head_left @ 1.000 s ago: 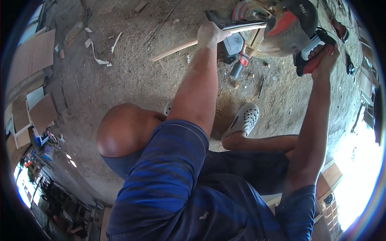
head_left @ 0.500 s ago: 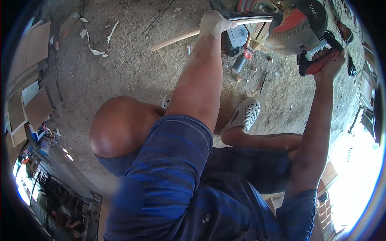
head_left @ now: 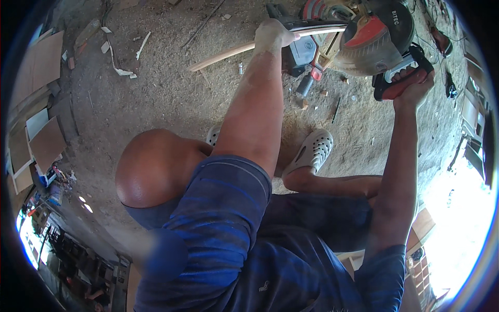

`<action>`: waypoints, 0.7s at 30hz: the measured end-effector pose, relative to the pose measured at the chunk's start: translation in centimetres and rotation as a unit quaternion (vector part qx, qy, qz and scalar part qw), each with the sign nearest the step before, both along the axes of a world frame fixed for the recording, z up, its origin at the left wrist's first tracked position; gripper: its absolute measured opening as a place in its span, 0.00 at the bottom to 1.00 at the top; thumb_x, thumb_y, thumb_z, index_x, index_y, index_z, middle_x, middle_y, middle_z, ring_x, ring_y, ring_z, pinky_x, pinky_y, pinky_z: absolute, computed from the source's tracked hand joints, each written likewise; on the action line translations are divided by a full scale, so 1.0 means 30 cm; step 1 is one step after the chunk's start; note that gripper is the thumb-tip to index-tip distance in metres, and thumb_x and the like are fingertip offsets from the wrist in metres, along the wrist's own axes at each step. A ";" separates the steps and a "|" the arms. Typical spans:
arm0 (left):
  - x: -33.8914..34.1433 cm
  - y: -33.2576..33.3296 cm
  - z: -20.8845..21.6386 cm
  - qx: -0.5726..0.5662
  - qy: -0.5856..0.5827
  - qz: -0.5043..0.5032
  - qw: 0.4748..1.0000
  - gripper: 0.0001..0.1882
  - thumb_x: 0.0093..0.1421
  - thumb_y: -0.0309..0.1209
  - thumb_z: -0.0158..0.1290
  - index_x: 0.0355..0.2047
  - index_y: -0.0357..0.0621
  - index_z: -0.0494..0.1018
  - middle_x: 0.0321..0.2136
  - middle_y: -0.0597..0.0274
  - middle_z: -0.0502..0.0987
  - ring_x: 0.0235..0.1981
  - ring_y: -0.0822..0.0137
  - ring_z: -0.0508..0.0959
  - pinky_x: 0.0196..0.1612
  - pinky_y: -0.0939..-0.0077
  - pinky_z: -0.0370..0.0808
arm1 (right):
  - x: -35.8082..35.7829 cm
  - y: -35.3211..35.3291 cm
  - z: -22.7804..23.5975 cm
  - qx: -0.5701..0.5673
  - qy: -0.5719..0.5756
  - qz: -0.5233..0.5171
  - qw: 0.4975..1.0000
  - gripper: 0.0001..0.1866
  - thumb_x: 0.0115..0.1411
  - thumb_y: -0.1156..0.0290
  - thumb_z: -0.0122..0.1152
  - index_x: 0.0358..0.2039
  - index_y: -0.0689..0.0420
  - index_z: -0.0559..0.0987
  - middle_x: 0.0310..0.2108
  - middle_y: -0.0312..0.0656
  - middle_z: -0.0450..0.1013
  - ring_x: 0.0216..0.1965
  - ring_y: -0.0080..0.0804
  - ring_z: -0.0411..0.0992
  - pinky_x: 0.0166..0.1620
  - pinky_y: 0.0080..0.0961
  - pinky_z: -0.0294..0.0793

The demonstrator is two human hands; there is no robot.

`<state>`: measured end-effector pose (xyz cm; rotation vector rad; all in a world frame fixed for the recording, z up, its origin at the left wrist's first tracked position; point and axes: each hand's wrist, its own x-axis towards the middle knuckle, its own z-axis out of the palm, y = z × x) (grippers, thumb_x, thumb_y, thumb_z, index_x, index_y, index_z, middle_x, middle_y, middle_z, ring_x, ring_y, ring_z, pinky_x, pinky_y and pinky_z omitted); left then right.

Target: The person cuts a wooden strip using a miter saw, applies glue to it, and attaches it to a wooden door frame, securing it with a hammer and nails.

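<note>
A black and red mitre saw [head_left: 364, 54] stands on the ground at the upper right. My right hand [head_left: 416, 89] is wrapped round its D-shaped handle. A long, thin wooden strip [head_left: 221, 56] lies across the saw's base, its free end sticking out to the left over the ground. My left hand [head_left: 271, 36] is closed over this strip at the saw's left side, by the fence. The round blade guard hides the blade and the strip's right end.
Small wood offcuts [head_left: 304, 104] and a dark thin stick [head_left: 337, 109] lie between the saw and my clog [head_left: 315, 150]. Wooden boards [head_left: 48, 140] are stacked at the left. Wood scraps [head_left: 122, 70] litter the ground at the upper left, and cables run at the far right.
My right hand and the saw's handle have shifted a little left and slightly down in the view. My left hand stays on the strip; the whole view has moved slightly.
</note>
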<state>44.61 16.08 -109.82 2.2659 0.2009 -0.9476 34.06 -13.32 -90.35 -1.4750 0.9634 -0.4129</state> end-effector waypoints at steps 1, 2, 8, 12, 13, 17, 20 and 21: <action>-0.001 0.005 0.006 0.006 -0.002 0.001 1.000 0.45 0.53 0.60 0.74 0.61 0.41 0.80 0.62 0.44 0.81 0.63 0.51 0.81 0.66 0.59 0.79 | -0.009 -0.008 -0.019 0.012 -0.005 -0.006 1.000 0.35 0.74 0.31 0.39 0.35 0.54 0.74 0.24 0.37 0.71 0.24 0.37 0.71 0.31 0.38 0.74; -0.002 0.009 0.013 0.013 -0.003 0.002 1.000 0.45 0.54 0.60 0.74 0.62 0.40 0.80 0.62 0.44 0.80 0.63 0.51 0.81 0.66 0.59 0.78 | -0.019 -0.018 -0.033 0.013 -0.006 -0.005 1.000 0.35 0.74 0.31 0.39 0.35 0.54 0.74 0.24 0.37 0.71 0.24 0.37 0.71 0.31 0.38 0.74; -0.005 -0.001 0.025 0.010 -0.004 0.001 1.000 0.44 0.57 0.59 0.72 0.63 0.38 0.79 0.63 0.45 0.80 0.65 0.50 0.80 0.67 0.59 0.78 | -0.038 0.000 -0.053 -0.003 -0.018 -0.020 1.000 0.36 0.74 0.30 0.39 0.36 0.54 0.75 0.25 0.37 0.71 0.25 0.35 0.72 0.31 0.39 0.76; -0.009 0.003 0.010 0.005 -0.009 0.018 1.000 0.46 0.52 0.62 0.75 0.62 0.42 0.80 0.63 0.42 0.79 0.65 0.47 0.80 0.67 0.57 0.78 | -0.042 0.013 -0.060 -0.010 -0.027 -0.009 1.000 0.36 0.75 0.31 0.37 0.36 0.55 0.74 0.25 0.38 0.71 0.25 0.36 0.72 0.33 0.39 0.76; -0.010 0.003 0.011 0.006 -0.008 0.021 1.000 0.46 0.52 0.62 0.75 0.61 0.42 0.80 0.62 0.42 0.80 0.65 0.46 0.80 0.67 0.57 0.78 | -0.044 0.013 -0.063 -0.009 -0.025 -0.001 1.000 0.37 0.75 0.32 0.35 0.36 0.56 0.74 0.26 0.39 0.71 0.26 0.37 0.71 0.34 0.41 0.77; -0.014 -0.001 0.051 0.012 0.001 -0.001 1.000 0.45 0.57 0.60 0.72 0.64 0.38 0.78 0.63 0.45 0.79 0.65 0.51 0.80 0.67 0.60 0.78 | -0.051 0.013 -0.073 -0.024 -0.023 -0.017 0.999 0.37 0.75 0.32 0.35 0.36 0.56 0.74 0.26 0.39 0.71 0.26 0.36 0.71 0.33 0.41 0.77; -0.015 -0.002 0.034 0.013 -0.012 0.002 1.000 0.45 0.56 0.59 0.73 0.64 0.39 0.78 0.63 0.45 0.79 0.65 0.50 0.80 0.67 0.60 0.78 | -0.054 0.018 -0.078 -0.024 -0.028 -0.011 0.999 0.37 0.76 0.32 0.34 0.37 0.56 0.74 0.26 0.38 0.71 0.26 0.36 0.71 0.33 0.41 0.77; -0.014 -0.002 0.030 0.014 -0.012 0.003 1.000 0.45 0.56 0.59 0.73 0.64 0.39 0.78 0.63 0.45 0.79 0.65 0.50 0.80 0.67 0.60 0.78 | -0.052 0.024 -0.079 -0.026 -0.032 -0.018 0.999 0.37 0.76 0.32 0.35 0.36 0.56 0.74 0.25 0.38 0.71 0.25 0.35 0.72 0.32 0.39 0.77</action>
